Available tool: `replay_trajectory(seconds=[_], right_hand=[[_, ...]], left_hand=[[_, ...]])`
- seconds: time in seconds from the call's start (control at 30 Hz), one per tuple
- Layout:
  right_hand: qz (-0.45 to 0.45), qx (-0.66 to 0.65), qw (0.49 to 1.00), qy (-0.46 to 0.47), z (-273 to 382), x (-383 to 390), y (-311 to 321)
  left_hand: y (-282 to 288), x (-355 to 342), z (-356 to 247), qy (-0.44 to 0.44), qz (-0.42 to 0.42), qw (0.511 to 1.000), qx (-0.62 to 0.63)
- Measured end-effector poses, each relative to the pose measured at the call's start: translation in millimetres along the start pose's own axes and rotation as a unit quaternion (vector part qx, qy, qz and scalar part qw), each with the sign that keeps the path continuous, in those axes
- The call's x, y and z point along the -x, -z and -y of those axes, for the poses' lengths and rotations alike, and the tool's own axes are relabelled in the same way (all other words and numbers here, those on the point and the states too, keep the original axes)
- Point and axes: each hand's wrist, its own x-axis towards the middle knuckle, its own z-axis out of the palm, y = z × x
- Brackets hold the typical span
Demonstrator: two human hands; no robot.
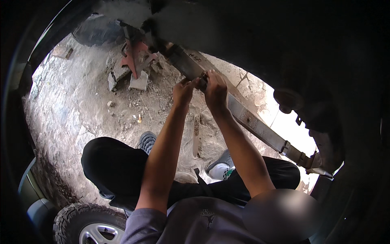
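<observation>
A long metal leaf spring (pixel 245 116) slants from the upper middle down to the right under a vehicle. Both my arms reach up to it. A small dark clip (pixel 202 83) sits on the spring between my fingers, partly covered by them. My left hand (pixel 183 94) is closed, its thumb and fingertips pinching at the clip's left side. Against the other side, my right hand (pixel 217 91) curls its fingers over the clip and the spring's edge. Exactly what the fingertips grip is largely hidden.
A red jack stand (pixel 132 59) stands beyond the spring's upper end, with broken blocks (pixel 139 80) by it. The dark vehicle underside hangs overhead and right. A wheel (pixel 91 223) lies at lower left. A flat strip (pixel 196 136) rests on dirt between my feet.
</observation>
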Motion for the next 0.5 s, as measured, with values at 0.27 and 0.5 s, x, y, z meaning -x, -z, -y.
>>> replay_trajectory(seconds=[0.27,0.5], right_hand=[[-0.020,0.006,1.000,0.021,3.4,1.0,-3.7],[0.002,0.001,1.000,0.027,3.1,3.9,5.8]], left_hand=[[1.4,-2.8,-6.1,-0.010,0.026,0.999,0.035],[4.2,-4.6,5.2,-0.016,0.015,0.999,0.031]])
